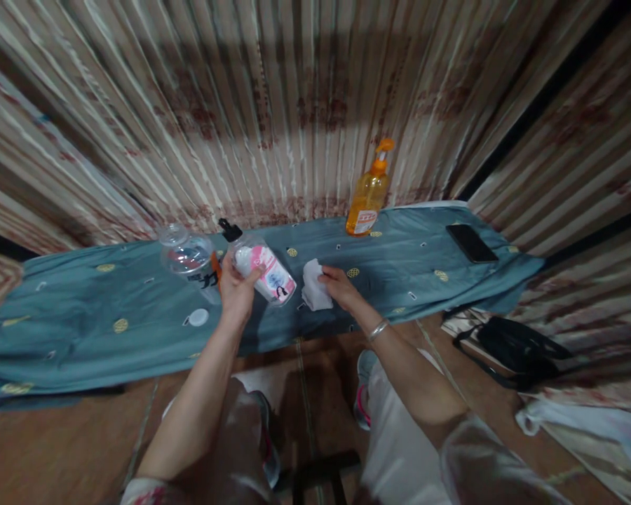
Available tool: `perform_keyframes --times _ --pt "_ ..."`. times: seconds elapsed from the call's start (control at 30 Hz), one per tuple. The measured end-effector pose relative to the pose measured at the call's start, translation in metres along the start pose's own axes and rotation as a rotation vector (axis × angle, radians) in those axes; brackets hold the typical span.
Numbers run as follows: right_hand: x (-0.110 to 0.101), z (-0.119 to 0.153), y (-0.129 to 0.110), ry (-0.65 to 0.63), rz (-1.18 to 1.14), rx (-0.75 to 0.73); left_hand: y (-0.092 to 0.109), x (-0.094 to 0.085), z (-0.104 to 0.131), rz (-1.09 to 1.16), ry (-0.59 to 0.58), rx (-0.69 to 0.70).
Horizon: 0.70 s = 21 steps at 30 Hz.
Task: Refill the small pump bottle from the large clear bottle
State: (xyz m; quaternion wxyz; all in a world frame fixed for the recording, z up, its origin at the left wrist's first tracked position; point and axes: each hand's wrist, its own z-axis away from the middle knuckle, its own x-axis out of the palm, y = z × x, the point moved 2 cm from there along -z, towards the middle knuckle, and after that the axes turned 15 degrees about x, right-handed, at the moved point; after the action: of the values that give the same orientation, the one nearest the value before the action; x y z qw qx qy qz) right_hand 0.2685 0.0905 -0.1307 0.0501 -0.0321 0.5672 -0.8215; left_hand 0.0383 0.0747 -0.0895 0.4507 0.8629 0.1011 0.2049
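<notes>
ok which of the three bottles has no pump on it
The clear bottle farthest left, with dark lettering: its neck carries no pump. The pink-labelled bottle in the left hand has a black pump; the amber bottle, an orange pump.

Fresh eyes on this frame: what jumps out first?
Probably the bright orange pump bottle, standing toward the back of the blue-green cloth, near the striped curtain. Next, near the middle, the clear bottle with a pink label in the left hand, and the crumpled white tissue or cloth pinched in the right hand.
</notes>
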Motion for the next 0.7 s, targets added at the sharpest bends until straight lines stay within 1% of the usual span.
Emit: perform_keyframes --times 0.07,0.17,0.23,0.3,0.37,0.5,0.57,0.63,0.7 --pt "0.010 0.007 0.003 -0.048 -0.144 0.078 0.009 0.012 -0.001 0.050 0.020 0.020" --pt "0.022 0.021 0.004 -0.230 -0.328 0.173 0.016 0.030 -0.001 0.094 0.028 0.028" --pt "0.024 0.029 0.004 -0.327 -0.354 0.224 0.017 0.039 -0.001 0.101 0.023 0.019" --pt "0.019 0.032 0.005 -0.341 -0.310 0.226 0.015 0.047 -0.001 0.096 0.018 0.017" --pt "0.009 0.030 0.005 -0.263 -0.200 0.158 0.012 0.056 -0.003 0.085 0.004 0.033" --pt "-0.020 0.021 -0.005 0.038 0.281 -0.012 0.003 0.081 -0.008 0.041 -0.025 0.077" --pt "-0.038 0.020 -0.013 0.184 0.453 -0.077 -0.003 0.097 -0.010 0.019 -0.049 0.086" --pt "-0.057 0.021 -0.021 0.278 0.527 -0.144 -0.010 0.117 -0.013 0.007 -0.096 0.096" --pt "-0.073 0.021 -0.026 0.300 0.556 -0.190 -0.016 0.140 -0.015 0.009 -0.145 0.105"
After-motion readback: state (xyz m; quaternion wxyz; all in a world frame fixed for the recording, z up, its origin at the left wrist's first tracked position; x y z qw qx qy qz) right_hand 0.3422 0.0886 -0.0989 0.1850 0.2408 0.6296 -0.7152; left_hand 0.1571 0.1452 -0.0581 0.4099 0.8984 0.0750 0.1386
